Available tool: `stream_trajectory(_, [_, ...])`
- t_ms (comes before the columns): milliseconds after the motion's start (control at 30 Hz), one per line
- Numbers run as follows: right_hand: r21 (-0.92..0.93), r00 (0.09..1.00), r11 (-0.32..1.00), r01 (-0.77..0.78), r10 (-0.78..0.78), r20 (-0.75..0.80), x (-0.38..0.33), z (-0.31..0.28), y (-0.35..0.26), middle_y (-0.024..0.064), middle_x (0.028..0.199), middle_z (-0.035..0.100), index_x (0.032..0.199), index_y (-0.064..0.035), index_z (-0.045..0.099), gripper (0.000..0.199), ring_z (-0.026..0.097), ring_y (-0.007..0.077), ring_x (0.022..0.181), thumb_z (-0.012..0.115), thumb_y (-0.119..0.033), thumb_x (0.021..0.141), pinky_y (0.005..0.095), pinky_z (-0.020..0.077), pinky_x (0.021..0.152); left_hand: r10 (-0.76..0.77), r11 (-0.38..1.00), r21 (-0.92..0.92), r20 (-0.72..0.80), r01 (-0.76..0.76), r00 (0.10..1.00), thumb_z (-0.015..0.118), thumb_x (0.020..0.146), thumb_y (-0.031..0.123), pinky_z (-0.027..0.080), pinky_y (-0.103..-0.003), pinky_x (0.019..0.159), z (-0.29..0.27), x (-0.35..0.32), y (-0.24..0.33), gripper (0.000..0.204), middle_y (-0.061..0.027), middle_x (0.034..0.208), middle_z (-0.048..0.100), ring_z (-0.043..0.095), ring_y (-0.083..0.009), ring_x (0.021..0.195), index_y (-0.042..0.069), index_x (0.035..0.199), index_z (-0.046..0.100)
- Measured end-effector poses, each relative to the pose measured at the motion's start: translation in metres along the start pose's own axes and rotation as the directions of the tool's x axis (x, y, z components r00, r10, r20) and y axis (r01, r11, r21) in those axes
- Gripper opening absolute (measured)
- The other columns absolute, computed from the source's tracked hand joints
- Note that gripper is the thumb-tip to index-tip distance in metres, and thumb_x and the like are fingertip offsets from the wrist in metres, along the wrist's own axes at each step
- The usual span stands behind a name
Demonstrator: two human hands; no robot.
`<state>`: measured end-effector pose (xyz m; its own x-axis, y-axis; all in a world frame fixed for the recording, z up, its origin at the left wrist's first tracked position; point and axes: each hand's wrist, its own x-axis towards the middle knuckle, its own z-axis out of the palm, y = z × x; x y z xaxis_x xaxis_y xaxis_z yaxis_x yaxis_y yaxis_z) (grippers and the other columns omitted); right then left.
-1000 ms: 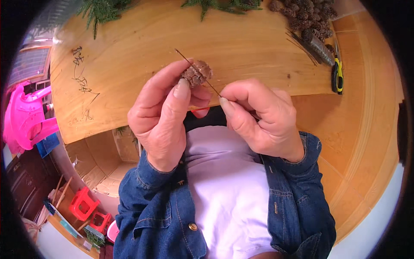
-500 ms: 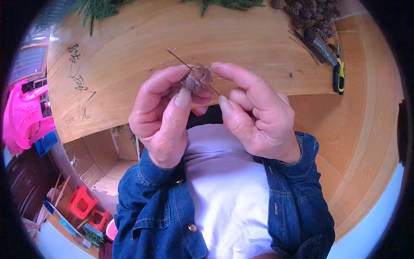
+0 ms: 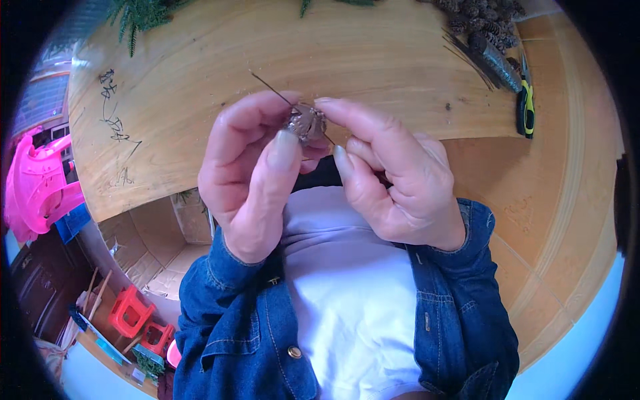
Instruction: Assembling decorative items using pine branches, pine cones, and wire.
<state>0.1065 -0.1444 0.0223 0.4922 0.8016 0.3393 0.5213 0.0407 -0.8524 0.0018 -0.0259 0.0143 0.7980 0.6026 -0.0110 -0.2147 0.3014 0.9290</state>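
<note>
Between the thumb and fingers of my left hand [image 3: 248,177] is a small brown pine cone [image 3: 307,127], held just above the near edge of the table. A thin dark wire [image 3: 270,87] runs past the cone, one end sticking out toward the upper left and the other reaching my right thumb. My right hand [image 3: 403,175] is closed around that lower wire end, its index fingertip resting against the cone's right side. Whether the wire goes through the cone or round it is hidden by my fingers.
On the wooden table [image 3: 180,73], green sprigs [image 3: 140,17] lie along the far edge. Pine cones [image 3: 490,20] are heaped at the far right, near loose wires [image 3: 470,60], a wire bundle [image 3: 497,63] and a yellow-black cutter [image 3: 527,110]. A cardboard box [image 3: 157,233] sits below.
The pine cone has turned a little in my fingers, showing another side. My right thumb has moved slightly up and left along the wire, closer to the cone.
</note>
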Motion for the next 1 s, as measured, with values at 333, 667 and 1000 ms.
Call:
stream_trajectory(333, [0.083,0.995,0.992,-0.095,0.097,-0.021,-0.006,0.001,0.002,0.0034,0.063,0.056,0.111,0.0027,0.056,0.029,0.054,0.0088,0.054,0.062,0.004,0.082,0.0217,0.0433,0.051,-0.145,0.955,-0.254,0.039,0.15,0.989,0.05,0.093,0.008,0.049,-0.024,0.066,-0.007,0.009,-0.006,0.026,-0.0104,0.091,0.06,0.059,-0.0128,0.072,-0.004,0.116,0.049])
stream_trajectory(667, [-0.029,0.998,0.998,0.053,-0.053,0.022,-0.005,-0.014,0.008,0.0114,0.076,0.062,0.094,0.0019,0.06,0.016,0.063,0.0181,0.062,0.065,0.005,0.079,0.0258,0.0474,0.054,-0.231,0.854,-0.439,0.158,0.278,0.96,0.048,0.09,0.011,0.048,-0.028,0.06,-0.012,0.012,-0.011,0.024,-0.013,0.087,0.058,0.056,-0.0163,0.068,-0.003,0.109,0.05])
stream_trajectory(1000, [-0.133,0.923,0.988,0.078,-0.021,0.385,0.002,-0.051,-0.018,0.0132,0.07,0.056,0.088,0.0014,0.057,0.024,0.057,0.0285,0.057,0.062,0.009,0.065,0.0334,0.0456,0.05,-0.169,0.791,-0.434,0.521,0.43,0.837,0.053,0.086,0.014,0.045,-0.026,0.057,-0.021,0.018,-0.027,0.021,-0.0128,0.082,0.057,0.054,-0.0147,0.065,-0.005,0.097,0.055])
